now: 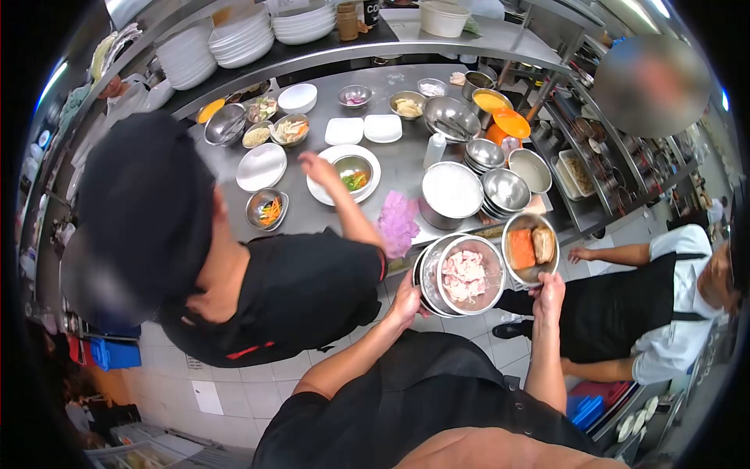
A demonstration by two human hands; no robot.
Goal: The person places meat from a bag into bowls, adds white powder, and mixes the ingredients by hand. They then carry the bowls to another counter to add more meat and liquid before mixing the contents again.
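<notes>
**Bowl stack (494, 284) held level beside a second bowl (525, 276)**

From where I stand, the long steel worktop (312, 223) is crowded with dishes, which would explain keeping both loads in hand. A co-worker (305, 289) in black leans over it on the left. The stack is at the worktop's near side, in front of the person's body and close to a wide pot (451, 187) — its open top faces up, presumably so nothing slides out. The second bowl is just to its right, likely kept apart to separate the foods.

The left hand (406, 301) is partly closed on the stack's side; the right hand (548, 295) grips the second bowl's near rim — how far its hidden fingers curl, I cannot tell. Inside sit an orange block (521, 248), a browned pale block (543, 245) and, in the stack, small pale-pink pieces (464, 275).
</notes>
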